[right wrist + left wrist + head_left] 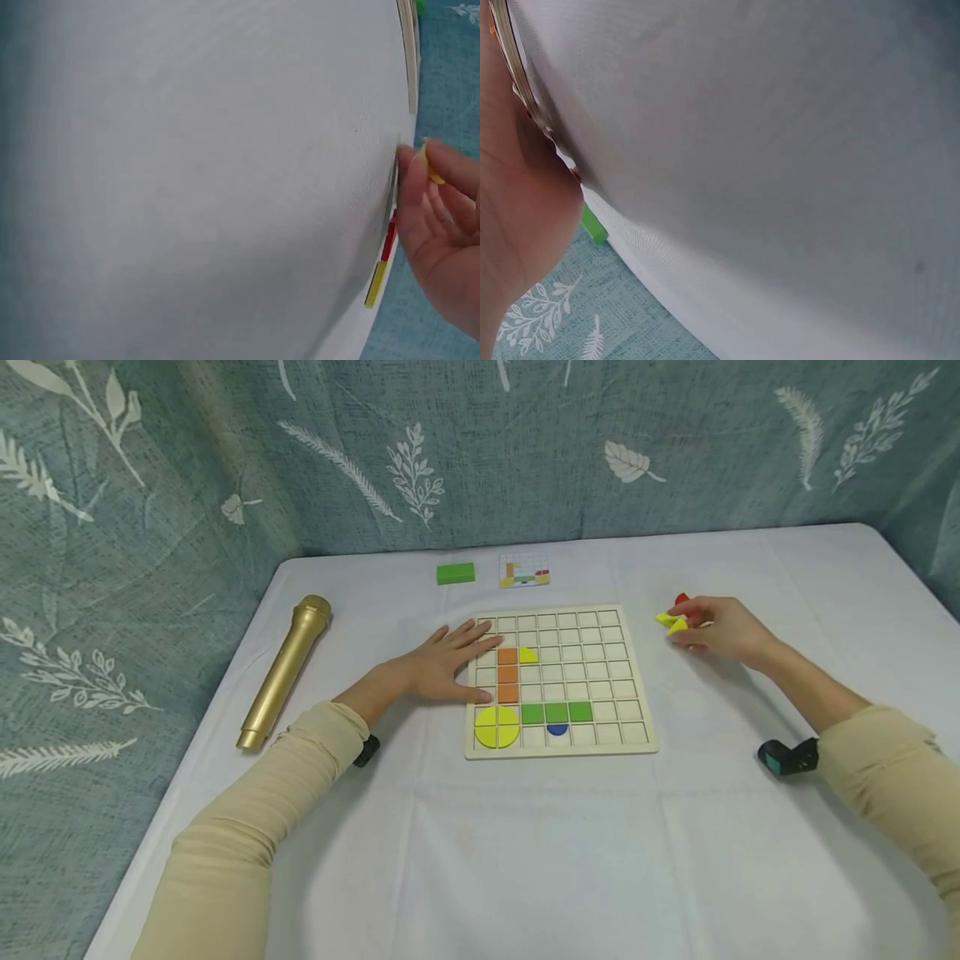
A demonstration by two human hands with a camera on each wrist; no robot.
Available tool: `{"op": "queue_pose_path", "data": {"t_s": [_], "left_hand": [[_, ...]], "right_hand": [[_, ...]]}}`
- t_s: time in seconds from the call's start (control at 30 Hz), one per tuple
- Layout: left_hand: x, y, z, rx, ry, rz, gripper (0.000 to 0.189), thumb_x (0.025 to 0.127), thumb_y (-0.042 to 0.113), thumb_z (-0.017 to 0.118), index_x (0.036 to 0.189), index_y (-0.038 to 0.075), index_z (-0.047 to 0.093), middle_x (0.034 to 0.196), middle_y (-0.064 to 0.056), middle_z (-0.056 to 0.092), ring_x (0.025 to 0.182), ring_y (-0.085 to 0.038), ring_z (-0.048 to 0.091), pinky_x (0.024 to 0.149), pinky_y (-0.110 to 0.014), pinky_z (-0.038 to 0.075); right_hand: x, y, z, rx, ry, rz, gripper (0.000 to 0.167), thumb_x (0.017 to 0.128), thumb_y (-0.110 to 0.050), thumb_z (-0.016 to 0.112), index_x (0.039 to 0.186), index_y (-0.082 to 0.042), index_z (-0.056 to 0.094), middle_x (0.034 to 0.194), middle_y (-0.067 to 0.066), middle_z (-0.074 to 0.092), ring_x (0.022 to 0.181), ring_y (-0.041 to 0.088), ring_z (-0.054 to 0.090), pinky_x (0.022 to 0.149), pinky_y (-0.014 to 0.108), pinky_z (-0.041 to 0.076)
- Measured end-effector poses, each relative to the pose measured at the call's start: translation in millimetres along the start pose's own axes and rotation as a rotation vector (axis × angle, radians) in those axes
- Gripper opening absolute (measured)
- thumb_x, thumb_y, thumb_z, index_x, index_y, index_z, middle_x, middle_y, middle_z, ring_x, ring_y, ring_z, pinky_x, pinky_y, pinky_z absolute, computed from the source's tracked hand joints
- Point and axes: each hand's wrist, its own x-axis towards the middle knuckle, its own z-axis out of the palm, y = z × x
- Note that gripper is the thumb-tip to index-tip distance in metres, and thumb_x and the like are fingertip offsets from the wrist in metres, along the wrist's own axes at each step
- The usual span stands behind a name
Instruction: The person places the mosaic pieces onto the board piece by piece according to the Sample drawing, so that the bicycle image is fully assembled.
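Note:
A wooden grid board (pixel 630 727) lies on the white table. My left hand (pixel 444 667), fingers spread, rests on its left side. On the board are three orange squares (pixel 507 675), a yellow quarter-circle (pixel 528 655), three green squares (pixel 556 713), a blue half-circle (pixel 557 729) and a yellow circle of quarter pieces (pixel 497 727). Right of the board, my right hand (pixel 723 628) pinches a small yellow piece (pixel 433 169) between thumb and fingertips. Close under that hand lie a red piece (pixel 389 238) and another yellow piece (pixel 376 285), partly hidden in the head view.
Behind the board are a green block (pixel 455 573) and a small pattern card (pixel 524 570) showing coloured shapes on a grid. A gold microphone (pixel 287 672) lies at the left of the table. Blue-green leaf-print cloth (pixel 525 460) hangs along the back edge.

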Motion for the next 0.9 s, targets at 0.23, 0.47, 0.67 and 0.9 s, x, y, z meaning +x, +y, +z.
{"op": "queue_pose_path", "data": {"t_s": [0.23, 0.47, 0.67, 0.9], "left_hand": [[0.8, -0.6, 0.5, 0.007, 0.001, -0.013, 0.095, 0.083, 0.074, 0.048, 0.154, 0.033, 0.001, 0.158, 0.007, -0.012, 0.141, -0.012, -0.017, 0.112, -0.044, -0.008], [-0.7, 0.5, -0.4, -0.007, -0.001, -0.011, 0.094, 0.084, 0.072, 0.05, 0.154, 0.032, 0.002, 0.158, 0.007, -0.011, 0.141, -0.012, -0.016, 0.112, -0.044, -0.008], [-0.7, 0.6, -0.3, -0.012, -0.001, -0.007, 0.094, 0.084, 0.071, 0.05, 0.155, 0.031, 0.002, 0.158, 0.007, -0.011, 0.141, -0.012, -0.016, 0.112, -0.044, -0.008], [-0.8, 0.8, -0.1, -0.019, 0.002, -0.008, 0.095, 0.083, 0.073, 0.049, 0.155, 0.031, 0.003, 0.158, 0.007, -0.011, 0.141, -0.012, -0.016, 0.112, -0.044, -0.008]], "right_hand": [[-8.8, -5, 0, 0.085, -0.065, -0.053, 0.041, 0.091, -0.017, 0.068, 0.125, 0.003, 0.054, 0.102, 0.015, 0.062, 0.076, 0.01, 0.063, 0.066, 0.019, 0.052], [-14.3, -13, 7, 0.149, -0.176, -0.076, 0.036, 0.091, -0.018, 0.068, 0.118, 0.005, 0.062, 0.106, 0.01, 0.065, 0.082, 0.014, 0.064, 0.072, 0.022, 0.052], [-16.7, -23, 13, 0.111, -0.296, -0.069, 0.037, 0.092, -0.017, 0.067, 0.123, 0.002, 0.062, 0.109, 0.01, 0.066, 0.087, 0.019, 0.065, 0.075, 0.023, 0.052], [-20.8, -32, 14, 0.093, -0.345, -0.12, 0.035, 0.089, -0.019, 0.07, 0.119, -0.001, 0.065, 0.109, 0.009, 0.066, 0.087, 0.02, 0.064, 0.075, 0.026, 0.052]]}}
